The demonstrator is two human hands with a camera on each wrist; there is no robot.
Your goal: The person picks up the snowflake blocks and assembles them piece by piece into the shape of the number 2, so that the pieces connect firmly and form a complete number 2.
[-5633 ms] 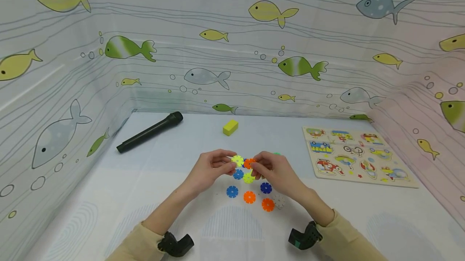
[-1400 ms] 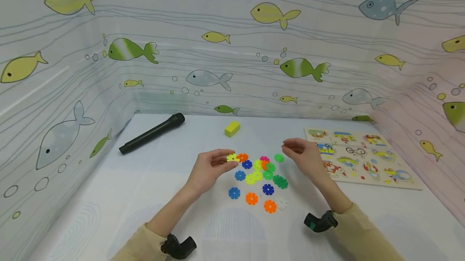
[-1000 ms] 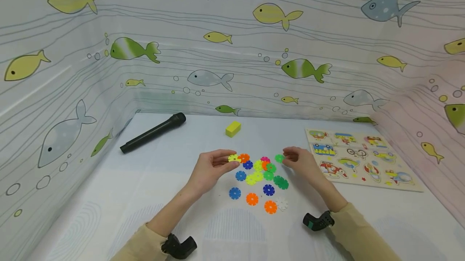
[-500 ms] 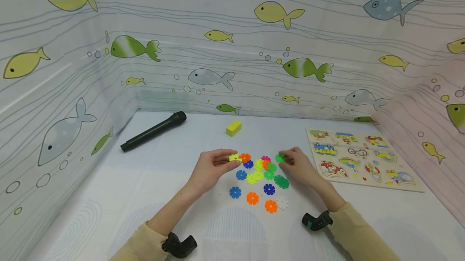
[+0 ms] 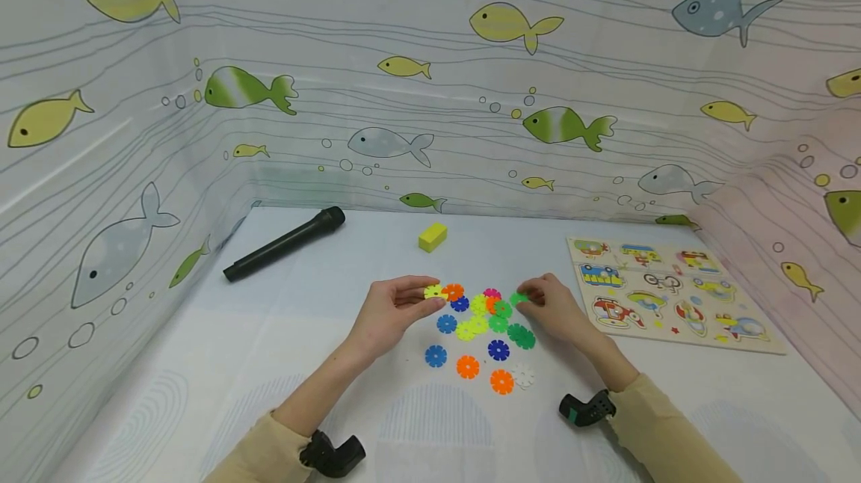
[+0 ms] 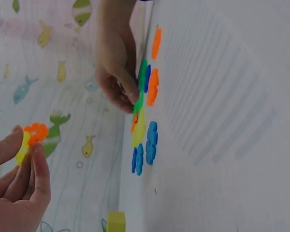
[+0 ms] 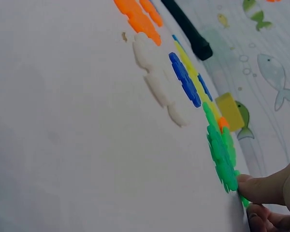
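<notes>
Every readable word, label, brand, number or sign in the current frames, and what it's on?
None readable in any view.
Discs: no lettering visible.
Puzzle board: pictures only; any fine print is too small to read.
Microphone: no legible brand.
Block: no marking visible.
Wrist cameras: nothing legible; any marking is too small.
Backdrop: fish and bubbles, no letters seen.
</notes>
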